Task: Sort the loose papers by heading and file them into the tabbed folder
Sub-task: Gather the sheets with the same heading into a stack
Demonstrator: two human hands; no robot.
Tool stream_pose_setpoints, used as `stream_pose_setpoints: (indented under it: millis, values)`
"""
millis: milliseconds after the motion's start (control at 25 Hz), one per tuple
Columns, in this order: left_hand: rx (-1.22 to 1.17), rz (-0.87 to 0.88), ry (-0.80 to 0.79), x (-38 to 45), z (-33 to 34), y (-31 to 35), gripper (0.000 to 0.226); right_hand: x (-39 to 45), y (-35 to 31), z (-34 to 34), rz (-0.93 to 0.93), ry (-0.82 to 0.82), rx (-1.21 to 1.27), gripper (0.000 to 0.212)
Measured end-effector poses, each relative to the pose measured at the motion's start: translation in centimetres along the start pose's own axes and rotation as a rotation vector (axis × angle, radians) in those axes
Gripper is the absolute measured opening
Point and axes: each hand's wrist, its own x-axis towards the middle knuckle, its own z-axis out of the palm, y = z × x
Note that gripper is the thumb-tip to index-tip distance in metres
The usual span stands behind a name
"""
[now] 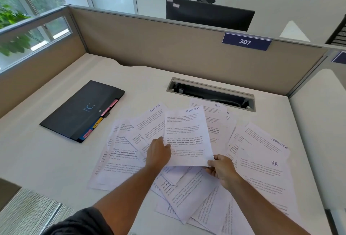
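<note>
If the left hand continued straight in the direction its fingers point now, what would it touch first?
The left hand points up and slightly right, with its fingers at the left edge of the held ADMIN sheet. Going on, it would probably meet that sheet first, though depth is unclear; it might slide underneath onto the second ADMIN sheet.

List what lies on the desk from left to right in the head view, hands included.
Black tabbed folder → left hand → ADMIN sheet held by both hands → right hand → SPORTS sheet, all on the white desk.
</note>
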Motion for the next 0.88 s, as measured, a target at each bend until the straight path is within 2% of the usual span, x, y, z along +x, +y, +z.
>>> stream_pose_setpoints:
  millis: [160,360,480,600,880]
  values:
    - [-0.248,-0.163,-0.038,-0.6,0.3,0.7,0.047,-0.7,1.4,-0.7,0.044,-0.093,0.049,0.024]
    - [-0.630,-0.319,-0.025,-1.0,0.9,-0.1,0.022,-0.6,2.6,-1.1,0.015,-0.217,0.002,0.027]
    - [-0.828,-0.430,-0.024,-1.3,0.3,-0.9,0.020,-0.6,2.5,-0.9,-0.028,-0.242,-0.086,0.025]
    - [-0.902,-0.455,-0.053,-1.3,-0.4,-2.0,0.023,-1.4,1.9,0.1,-0.117,-0.250,-0.224,0.025]
    - [-0.911,-0.425,-0.022,-0.2,-3.4,-4.4,0.031,-1.9,0.6,3.9,-0.263,-0.240,-0.474,0.022]
